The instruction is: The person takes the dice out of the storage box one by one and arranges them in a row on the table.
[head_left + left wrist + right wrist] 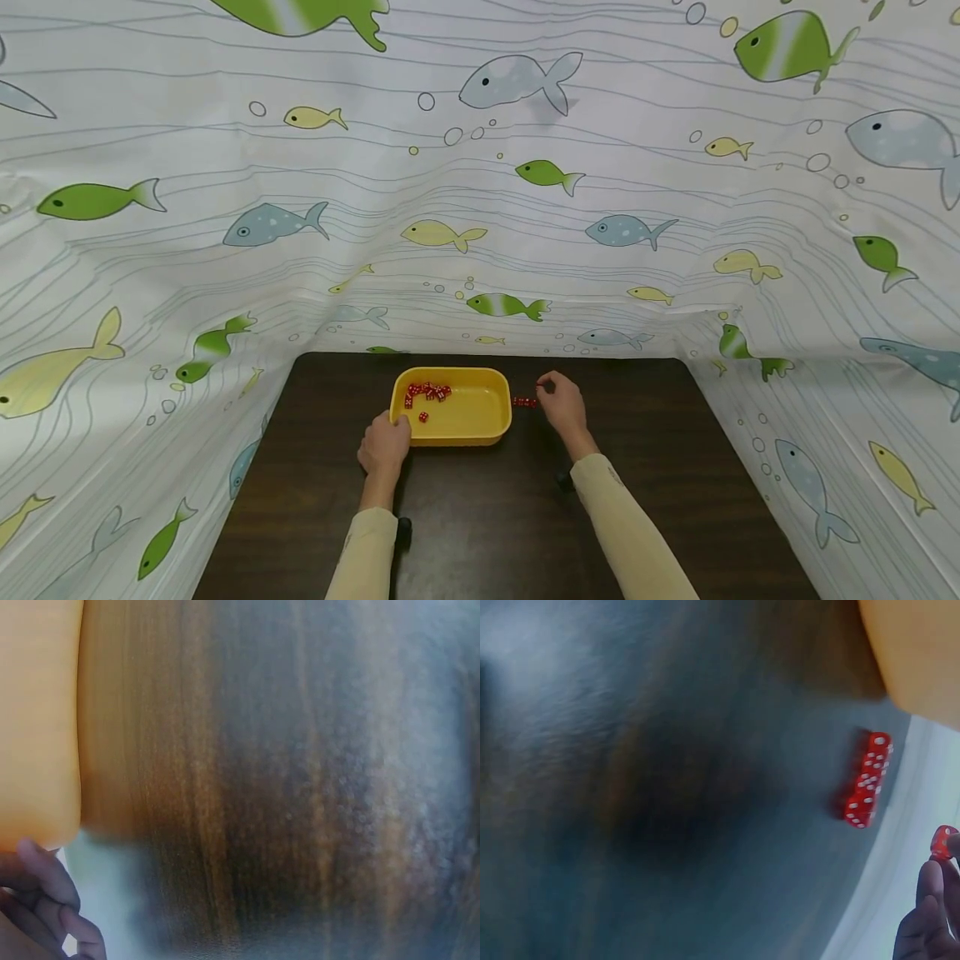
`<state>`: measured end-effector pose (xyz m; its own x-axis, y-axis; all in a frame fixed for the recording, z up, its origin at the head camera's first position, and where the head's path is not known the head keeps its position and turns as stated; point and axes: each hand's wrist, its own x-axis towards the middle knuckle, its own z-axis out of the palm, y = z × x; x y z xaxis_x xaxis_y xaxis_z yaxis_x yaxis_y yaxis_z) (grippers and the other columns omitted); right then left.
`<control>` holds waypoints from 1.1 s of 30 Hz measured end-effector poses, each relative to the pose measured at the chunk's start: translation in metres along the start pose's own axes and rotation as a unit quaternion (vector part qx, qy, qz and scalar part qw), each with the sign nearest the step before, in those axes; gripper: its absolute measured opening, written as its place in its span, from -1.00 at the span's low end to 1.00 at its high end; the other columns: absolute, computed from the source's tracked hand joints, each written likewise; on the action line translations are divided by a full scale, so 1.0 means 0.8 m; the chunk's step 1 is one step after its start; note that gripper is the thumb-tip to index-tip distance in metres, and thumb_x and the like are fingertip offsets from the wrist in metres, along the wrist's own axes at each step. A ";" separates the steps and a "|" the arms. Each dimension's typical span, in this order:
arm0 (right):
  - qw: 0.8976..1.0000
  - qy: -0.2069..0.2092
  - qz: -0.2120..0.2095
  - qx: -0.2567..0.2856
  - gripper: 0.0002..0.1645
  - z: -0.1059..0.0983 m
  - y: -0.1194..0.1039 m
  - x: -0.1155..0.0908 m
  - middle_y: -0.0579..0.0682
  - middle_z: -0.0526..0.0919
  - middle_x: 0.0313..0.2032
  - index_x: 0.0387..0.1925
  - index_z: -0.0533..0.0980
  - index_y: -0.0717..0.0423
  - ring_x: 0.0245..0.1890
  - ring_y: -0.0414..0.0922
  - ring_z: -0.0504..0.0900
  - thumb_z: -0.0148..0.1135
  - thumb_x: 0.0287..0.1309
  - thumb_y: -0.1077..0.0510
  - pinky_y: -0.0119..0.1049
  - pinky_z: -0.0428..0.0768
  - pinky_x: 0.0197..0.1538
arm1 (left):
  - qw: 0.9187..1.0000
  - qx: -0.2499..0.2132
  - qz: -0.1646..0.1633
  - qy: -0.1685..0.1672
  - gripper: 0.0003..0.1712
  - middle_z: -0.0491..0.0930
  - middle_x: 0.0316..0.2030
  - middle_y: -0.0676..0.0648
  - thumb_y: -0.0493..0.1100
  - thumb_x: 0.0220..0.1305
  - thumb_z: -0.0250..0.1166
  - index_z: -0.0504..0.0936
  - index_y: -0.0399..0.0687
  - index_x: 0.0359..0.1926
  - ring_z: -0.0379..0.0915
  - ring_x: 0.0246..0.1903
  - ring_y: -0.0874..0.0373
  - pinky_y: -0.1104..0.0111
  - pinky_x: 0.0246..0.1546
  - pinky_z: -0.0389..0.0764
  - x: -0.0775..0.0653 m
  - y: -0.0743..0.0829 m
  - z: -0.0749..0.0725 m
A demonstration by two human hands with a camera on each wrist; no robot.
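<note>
In my head camera, a yellow rectangular tray (pixel 468 412) with rounded corners sits just below the middle of the frame, on a dark wood-grain table (pixel 480 517). Red dice with white pips (pixel 429 390) cluster in the tray's upper left, and a single die (pixel 423 417) lies apart just below them. The person's left hand (pixel 385 444) grips the tray's lower left corner, thumb over the rim. The right hand (pixel 562 404), right of the tray, holds its fingertips narrow, pinching one red die (pixel 943 842), which I see at the right edge of the right wrist view. Near that hand, a short, straight row of red dice (pixel 868 780) lies on the table beside the tray's right side. Fish-printed white fabric (pixel 360 158) fills the upper frame and both sides. Both sleeves are cream.
</note>
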<state>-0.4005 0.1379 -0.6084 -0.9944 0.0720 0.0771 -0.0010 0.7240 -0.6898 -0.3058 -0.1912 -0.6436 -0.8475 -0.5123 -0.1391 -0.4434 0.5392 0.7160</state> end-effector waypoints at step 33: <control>0.999 -0.020 0.025 0.030 -0.61 0.022 0.044 -0.011 0.17 0.74 0.08 0.23 0.56 0.12 -0.24 0.02 0.65 0.32 0.43 0.21 -0.05 0.58 -0.16 | 1.000 -0.003 0.006 -0.011 -0.62 0.44 -0.53 -0.09 0.03 0.52 0.01 0.59 -0.13 -0.26 0.37 -0.56 -0.01 0.19 -0.48 0.29 0.001 0.002 -0.006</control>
<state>-0.3935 0.1506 -0.6458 -0.9968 0.0788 0.0139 0.0433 0.6776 -0.7342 -0.3060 -0.1936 -0.6393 -0.8587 -0.4913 -0.1462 -0.4322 0.5406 0.7218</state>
